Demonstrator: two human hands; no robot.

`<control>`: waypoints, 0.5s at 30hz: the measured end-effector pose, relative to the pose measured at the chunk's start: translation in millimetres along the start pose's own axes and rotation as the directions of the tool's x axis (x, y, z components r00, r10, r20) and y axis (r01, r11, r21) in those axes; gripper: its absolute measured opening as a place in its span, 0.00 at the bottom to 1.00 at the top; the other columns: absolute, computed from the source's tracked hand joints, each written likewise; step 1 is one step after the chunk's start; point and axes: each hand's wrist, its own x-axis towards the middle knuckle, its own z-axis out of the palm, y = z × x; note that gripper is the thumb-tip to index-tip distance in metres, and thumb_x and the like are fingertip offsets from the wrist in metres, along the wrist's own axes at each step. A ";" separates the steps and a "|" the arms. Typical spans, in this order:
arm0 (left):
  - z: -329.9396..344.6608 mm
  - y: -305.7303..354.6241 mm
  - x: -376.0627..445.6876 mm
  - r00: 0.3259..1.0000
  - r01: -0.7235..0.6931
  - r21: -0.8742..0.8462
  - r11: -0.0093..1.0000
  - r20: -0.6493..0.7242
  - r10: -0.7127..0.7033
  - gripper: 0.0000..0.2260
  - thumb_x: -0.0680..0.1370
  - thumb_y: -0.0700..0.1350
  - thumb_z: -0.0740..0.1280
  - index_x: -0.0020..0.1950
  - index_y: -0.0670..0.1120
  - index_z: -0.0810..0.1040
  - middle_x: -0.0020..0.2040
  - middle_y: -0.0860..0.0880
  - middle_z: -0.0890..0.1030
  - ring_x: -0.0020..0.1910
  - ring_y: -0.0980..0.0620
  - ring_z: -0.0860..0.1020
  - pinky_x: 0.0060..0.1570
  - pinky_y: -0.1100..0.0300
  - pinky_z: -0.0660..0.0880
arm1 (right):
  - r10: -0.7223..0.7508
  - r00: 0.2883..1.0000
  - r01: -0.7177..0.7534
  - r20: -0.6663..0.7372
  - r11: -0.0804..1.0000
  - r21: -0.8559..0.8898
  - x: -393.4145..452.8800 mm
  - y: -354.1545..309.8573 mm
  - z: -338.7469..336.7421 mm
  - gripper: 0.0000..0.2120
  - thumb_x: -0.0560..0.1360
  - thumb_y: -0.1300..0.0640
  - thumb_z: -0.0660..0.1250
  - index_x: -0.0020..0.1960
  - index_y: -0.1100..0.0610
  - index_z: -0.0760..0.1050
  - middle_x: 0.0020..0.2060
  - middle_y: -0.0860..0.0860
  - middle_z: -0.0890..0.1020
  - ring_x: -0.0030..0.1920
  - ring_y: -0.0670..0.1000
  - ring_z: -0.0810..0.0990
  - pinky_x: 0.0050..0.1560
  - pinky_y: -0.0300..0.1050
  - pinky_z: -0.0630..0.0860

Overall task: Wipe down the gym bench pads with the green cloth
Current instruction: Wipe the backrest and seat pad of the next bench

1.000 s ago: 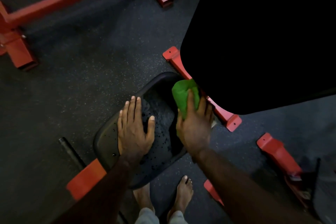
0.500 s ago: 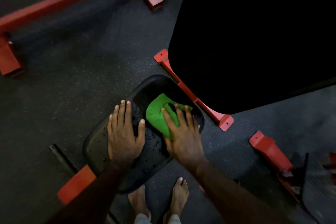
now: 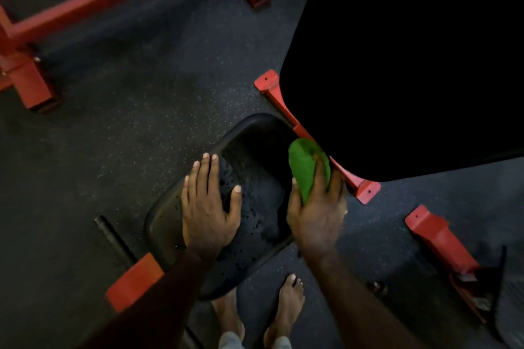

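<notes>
A black seat pad (image 3: 255, 156) sits low in the middle of the view, its surface speckled with droplets. My left hand (image 3: 208, 204) lies flat on the pad's left half, fingers straight. My right hand (image 3: 317, 207) holds the green cloth (image 3: 304, 167) against the pad's right edge, fingers over the cloth and the thumb beside it. A large black back pad (image 3: 411, 65) fills the upper right and hides part of the red frame behind the cloth.
The bench's red base bar (image 3: 365, 190) runs under the back pad. Another red foot (image 3: 433, 232) lies right, a red rack (image 3: 34, 82) stands far left. A black handle (image 3: 113, 238) and red tube (image 3: 133, 280) sit lower left. Bare feet (image 3: 286, 306) stand on dark rubber floor.
My right hand has swept the green cloth from the pad's middle back to its right edge. My left hand has stayed flat on the pad.
</notes>
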 end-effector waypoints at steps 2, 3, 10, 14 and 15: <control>-0.3 -0.8 -0.2 1.000 0.001 -0.006 1.000 -0.007 -0.001 0.33 0.83 0.60 0.57 0.84 0.46 0.57 0.84 0.48 0.57 0.83 0.47 0.54 0.80 0.44 0.55 | -0.013 0.998 0.015 0.058 0.999 -0.029 -13.7 -21.0 3.2 0.37 0.80 0.43 0.62 0.85 0.46 0.52 0.79 0.61 0.63 0.76 0.67 0.63 0.77 0.67 0.61; 0.5 0.7 -0.5 1.000 -0.002 -0.006 1.000 -0.004 0.002 0.33 0.82 0.59 0.57 0.84 0.46 0.57 0.84 0.48 0.58 0.83 0.46 0.55 0.80 0.43 0.55 | -0.157 0.976 0.167 0.153 0.984 -0.055 -19.9 -20.1 3.1 0.39 0.79 0.43 0.62 0.85 0.44 0.47 0.80 0.60 0.60 0.78 0.67 0.60 0.78 0.68 0.58; -0.4 0.5 0.1 1.000 0.013 0.003 1.000 0.008 -0.013 0.33 0.83 0.60 0.57 0.84 0.47 0.56 0.84 0.48 0.57 0.83 0.47 0.54 0.80 0.44 0.54 | 0.068 0.997 -0.070 0.024 0.995 0.065 -12.9 -14.5 0.4 0.37 0.77 0.48 0.65 0.83 0.50 0.58 0.79 0.61 0.62 0.77 0.67 0.61 0.76 0.67 0.62; -0.3 -0.7 -0.6 1.000 -0.001 -0.002 1.000 -0.006 0.001 0.32 0.83 0.60 0.57 0.84 0.46 0.57 0.84 0.47 0.58 0.83 0.46 0.55 0.80 0.43 0.55 | -0.197 0.965 0.208 0.174 0.977 -0.047 -33.1 -19.3 -0.5 0.40 0.76 0.45 0.61 0.85 0.45 0.50 0.81 0.59 0.58 0.80 0.67 0.55 0.79 0.69 0.57; 0.0 0.2 -0.5 1.000 -0.002 -0.008 1.000 -0.005 0.002 0.33 0.83 0.60 0.57 0.84 0.46 0.57 0.84 0.47 0.58 0.83 0.46 0.55 0.80 0.43 0.55 | -0.255 0.950 0.269 0.182 0.962 -0.057 -30.9 -4.4 -2.1 0.40 0.76 0.44 0.61 0.85 0.44 0.49 0.81 0.59 0.58 0.80 0.67 0.56 0.78 0.69 0.59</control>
